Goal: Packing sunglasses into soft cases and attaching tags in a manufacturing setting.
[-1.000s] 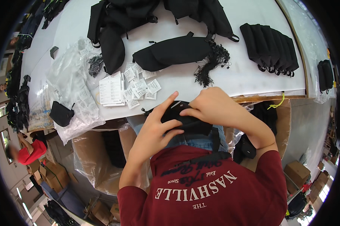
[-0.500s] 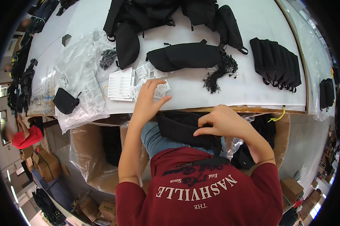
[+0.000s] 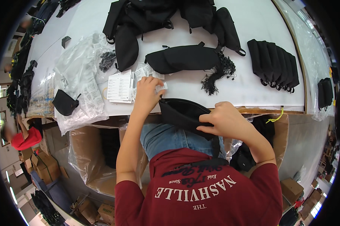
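A black fabric pouch tilts over my lap at the table's front edge, its zip side gaping upward. My right hand is closed on the pouch's right end, thumb and fingers pinching the fabric. My left hand bends its fingers toward the thumb around a small white paper tag, just above the pouch's left end. Beside that hand lie a stack of printed white cards and several loose tags. Another black pouch rests flat beyond, next to a bunch of black cords.
A pile of black bags covers the far table. A row of black pouches lies at right. Clear plastic bags with tags and a small black pouch are at left. An open, plastic-lined carton stands below the table edge.
The pouch's left part has risen and its mouth shows wider. My left hand's fingers have curled in over the tags. My right hand keeps its grip on the pouch.
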The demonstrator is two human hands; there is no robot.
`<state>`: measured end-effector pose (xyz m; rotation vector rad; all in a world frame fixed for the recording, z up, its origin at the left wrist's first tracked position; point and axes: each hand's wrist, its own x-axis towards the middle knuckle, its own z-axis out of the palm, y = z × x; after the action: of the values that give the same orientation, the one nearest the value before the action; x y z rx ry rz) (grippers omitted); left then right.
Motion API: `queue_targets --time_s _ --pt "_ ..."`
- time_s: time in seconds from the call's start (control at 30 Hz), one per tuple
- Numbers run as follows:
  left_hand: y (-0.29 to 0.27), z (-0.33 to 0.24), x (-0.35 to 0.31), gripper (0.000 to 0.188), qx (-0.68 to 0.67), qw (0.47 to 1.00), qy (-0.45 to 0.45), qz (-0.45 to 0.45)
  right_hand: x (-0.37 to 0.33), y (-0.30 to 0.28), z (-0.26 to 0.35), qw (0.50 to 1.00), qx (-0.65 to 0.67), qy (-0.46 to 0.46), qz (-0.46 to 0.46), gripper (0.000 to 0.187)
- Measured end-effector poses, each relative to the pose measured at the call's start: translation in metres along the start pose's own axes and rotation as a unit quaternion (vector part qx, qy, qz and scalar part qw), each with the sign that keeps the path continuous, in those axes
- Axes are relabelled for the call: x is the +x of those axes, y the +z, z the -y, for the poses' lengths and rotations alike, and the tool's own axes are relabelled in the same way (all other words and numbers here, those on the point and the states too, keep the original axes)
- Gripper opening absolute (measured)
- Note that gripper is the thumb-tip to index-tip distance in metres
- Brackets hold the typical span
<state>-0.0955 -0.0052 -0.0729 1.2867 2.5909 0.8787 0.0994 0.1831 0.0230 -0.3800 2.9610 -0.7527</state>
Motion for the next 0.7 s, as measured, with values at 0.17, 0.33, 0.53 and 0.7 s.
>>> queue_targets --time_s 0.17,0.33,0.53,0.7 --pt "-0.011 -0.018 0.005 0.020 -0.168 0.972 -0.149 -0.073 0.004 -0.003 -0.001 0.998 -0.067 -0.006 0.000 0.031" --pt "-0.047 -0.067 -0.006 0.025 -0.143 0.978 0.138 0.061 0.010 -0.009 -0.001 0.994 -0.113 0.000 -0.016 0.031" --pt "-0.021 -0.052 -0.021 0.071 -0.469 0.855 -0.085 -0.204 0.022 -0.019 0.000 0.981 -0.050 0.006 -0.186 0.020" --pt "0.003 -0.065 -0.058 0.058 -0.820 0.547 -0.168 -0.016 0.031 -0.004 0.015 0.965 0.033 -0.017 -0.259 0.020"
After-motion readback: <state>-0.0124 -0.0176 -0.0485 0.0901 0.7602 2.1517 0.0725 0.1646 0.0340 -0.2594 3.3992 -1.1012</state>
